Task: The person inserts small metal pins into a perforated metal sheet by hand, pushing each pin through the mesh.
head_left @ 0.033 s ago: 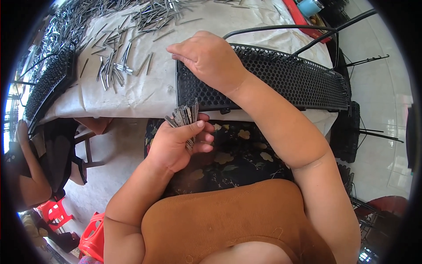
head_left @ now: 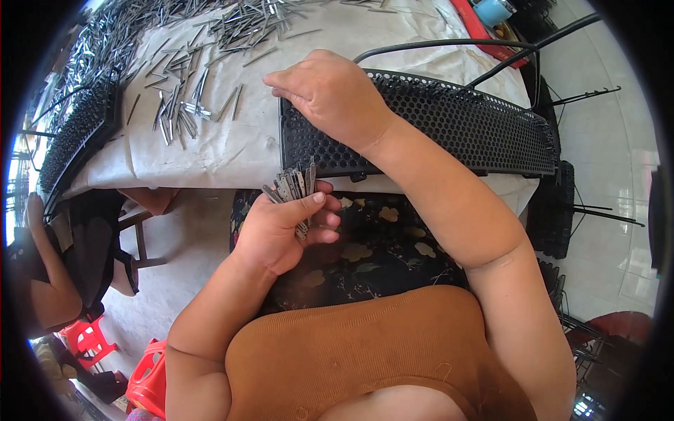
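Observation:
My left hand (head_left: 277, 228) is closed around a bundle of slim grey metal strips (head_left: 295, 184), just in front of the table edge. Some strips show holes near their upper ends, and the thumb presses across them. Above the left end of a long black perforated rack (head_left: 435, 119), my right hand (head_left: 323, 95) has its fingers pressed together, pointing left. Whatever those fingertips may hold is hidden or too small to make out. The rack's honeycomb holes lie partly under my right wrist.
Loose metal strips (head_left: 179, 112) lie on the white-covered table (head_left: 232, 154), heaped thickly at the far left. Another black rack (head_left: 88, 126) stands at the left, near a person's arm (head_left: 53, 281). Black bars (head_left: 449, 44) arch behind the near rack. Red stools (head_left: 147, 375) stand lower left.

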Demonstrator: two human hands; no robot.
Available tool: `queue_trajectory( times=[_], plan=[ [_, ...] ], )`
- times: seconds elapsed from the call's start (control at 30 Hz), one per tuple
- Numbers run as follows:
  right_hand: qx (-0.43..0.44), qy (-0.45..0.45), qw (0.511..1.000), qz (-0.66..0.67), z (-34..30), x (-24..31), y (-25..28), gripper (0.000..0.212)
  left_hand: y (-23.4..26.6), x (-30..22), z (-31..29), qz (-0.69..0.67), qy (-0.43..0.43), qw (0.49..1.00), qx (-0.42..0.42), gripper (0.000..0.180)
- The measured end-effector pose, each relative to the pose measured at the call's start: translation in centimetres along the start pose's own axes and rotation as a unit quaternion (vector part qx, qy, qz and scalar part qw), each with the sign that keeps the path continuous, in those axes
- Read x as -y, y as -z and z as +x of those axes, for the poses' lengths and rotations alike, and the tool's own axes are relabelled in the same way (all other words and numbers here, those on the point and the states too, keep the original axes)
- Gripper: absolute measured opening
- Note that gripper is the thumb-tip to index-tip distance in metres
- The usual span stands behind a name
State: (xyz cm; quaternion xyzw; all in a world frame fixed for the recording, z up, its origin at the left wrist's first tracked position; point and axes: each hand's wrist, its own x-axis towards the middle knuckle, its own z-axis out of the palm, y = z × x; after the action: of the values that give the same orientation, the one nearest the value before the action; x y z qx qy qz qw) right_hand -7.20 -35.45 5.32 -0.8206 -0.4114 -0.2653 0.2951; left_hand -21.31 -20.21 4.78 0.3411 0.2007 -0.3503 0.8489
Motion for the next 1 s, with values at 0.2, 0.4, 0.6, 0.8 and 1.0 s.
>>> queue_trajectory(
  times=[0.2, 0.4, 0.6, 0.8, 1.0],
  plan=[
    [0.031, 0.003, 0.999, -0.037, 0.0, 0.2, -0.1, 0.022, 0.0, 0.0, -0.2, 0.016, -0.01, 1.0, -0.008, 0.02],
    [0.022, 0.006, 0.999, -0.024, -0.1, 0.5, -0.1, 0.025, -0.5, -0.1, -0.2, 0.029, -0.02, 0.999, -0.028, 0.019],
    [0.052, 0.004, 0.998, -0.038, -0.3, -0.2, 0.8, 0.022, -0.6, -0.1, -0.2, 0.026, -0.015, 0.999, -0.027, 0.02],
    [0.043, -0.027, 0.999, 0.01, -0.7, 0.3, 1.5, 0.019, -0.5, -0.1, -0.2, 0.018, -0.02, 0.999, -0.032, 0.021],
    [0.124, -0.338, 0.905, 0.228, -1.5, 5.4, 5.7, 0.015, -0.5, -0.1, -1.0, 0.055, -0.056, 0.997, -0.012, 0.021]
  ],
)
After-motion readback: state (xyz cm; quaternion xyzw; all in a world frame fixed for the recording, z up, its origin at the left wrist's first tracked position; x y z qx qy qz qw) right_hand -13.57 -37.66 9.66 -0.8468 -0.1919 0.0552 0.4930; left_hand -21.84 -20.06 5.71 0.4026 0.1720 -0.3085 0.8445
